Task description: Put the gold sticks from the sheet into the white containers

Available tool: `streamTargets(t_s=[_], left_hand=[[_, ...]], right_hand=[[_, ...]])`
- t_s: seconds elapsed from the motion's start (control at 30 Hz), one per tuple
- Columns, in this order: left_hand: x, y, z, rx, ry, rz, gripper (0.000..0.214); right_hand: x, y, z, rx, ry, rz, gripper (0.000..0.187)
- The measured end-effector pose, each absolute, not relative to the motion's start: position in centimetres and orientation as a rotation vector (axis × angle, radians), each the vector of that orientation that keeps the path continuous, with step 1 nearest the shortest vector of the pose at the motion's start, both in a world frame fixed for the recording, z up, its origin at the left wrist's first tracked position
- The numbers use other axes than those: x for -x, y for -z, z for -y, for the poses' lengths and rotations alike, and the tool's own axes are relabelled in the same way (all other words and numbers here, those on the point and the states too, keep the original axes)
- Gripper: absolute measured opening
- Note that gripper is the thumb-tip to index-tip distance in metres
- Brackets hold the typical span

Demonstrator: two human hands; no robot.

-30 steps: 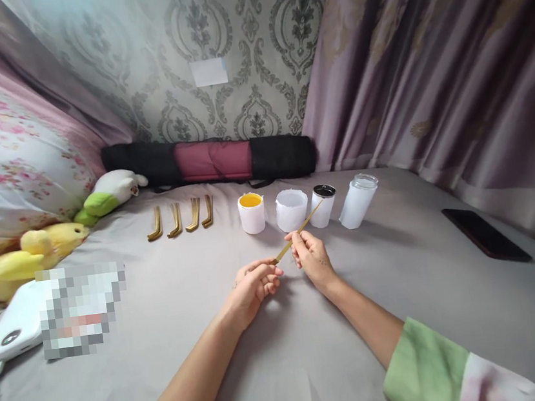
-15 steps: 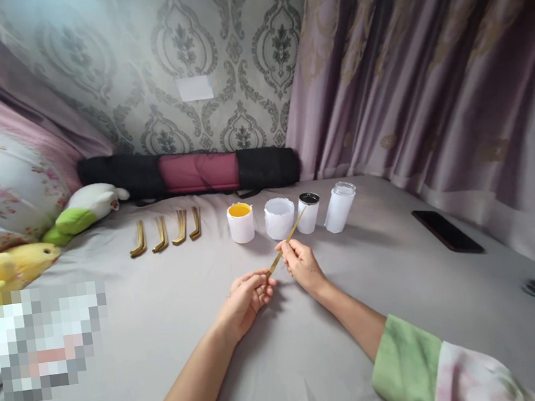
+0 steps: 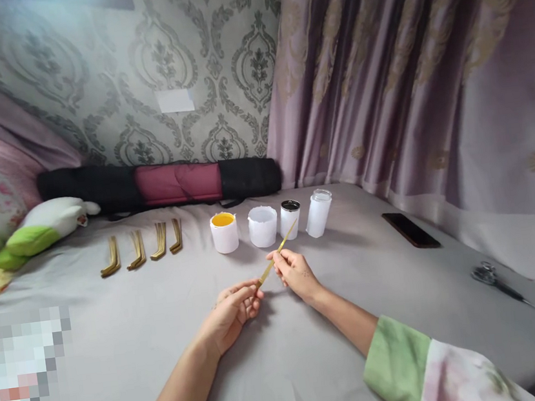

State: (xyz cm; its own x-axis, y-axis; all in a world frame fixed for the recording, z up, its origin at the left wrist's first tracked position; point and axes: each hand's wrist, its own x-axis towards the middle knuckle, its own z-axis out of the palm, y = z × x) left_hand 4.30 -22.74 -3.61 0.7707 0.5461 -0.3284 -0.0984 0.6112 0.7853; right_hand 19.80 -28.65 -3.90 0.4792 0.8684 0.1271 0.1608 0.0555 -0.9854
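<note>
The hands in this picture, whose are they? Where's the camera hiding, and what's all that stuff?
There's no robot here: those are a person's own bare hands. The camera is worn on their head, looking forward and down, so we see almost what they see. The left hand holds the lower end of a thin golden strip, and the fingers of the right hand hold it partway up. On the grey cloth stand four white-sided containers in a row; the leftmost is yellow inside. To their left lie four bundles of bent golden strips. Off to the right is a dark phone.
</note>
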Motion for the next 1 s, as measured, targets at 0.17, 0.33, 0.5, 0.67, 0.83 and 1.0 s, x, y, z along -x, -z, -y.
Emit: streamTargets(t_s=[0.17,0.33,0.5,0.67,0.83,1.0], left_hand=[[-4.1,3.5,22.9,-0.829,-0.398,-0.600,0.024],[-3.9,3.6,22.7,-0.820,-0.390,-0.599,0.025],[-3.9,3.8,22.5,-0.819,-0.391,-0.578,0.025],[-3.8,4.0,22.5,-0.810,-0.387,-0.571,0.026],[-3.8,4.0,22.3,-0.805,-0.386,-0.563,0.024],[-3.8,4.0,22.3,-0.801,-0.383,-0.560,0.023]], right_hand=[[-20.0,3.0,28.9,1.378,-0.746,0.898,0.034],[-21.0,1.7,28.9,1.352,-0.691,0.851,0.033],[-22.2,0.8,29.0,1.323,-0.636,0.832,0.033],[-23.2,0.0,29.0,1.307,-0.608,0.808,0.034],[-24.2,-0.6,29.0,1.313,-0.592,0.797,0.033],[-24.7,-1.4,29.1,1.309,-0.614,0.799,0.034]])
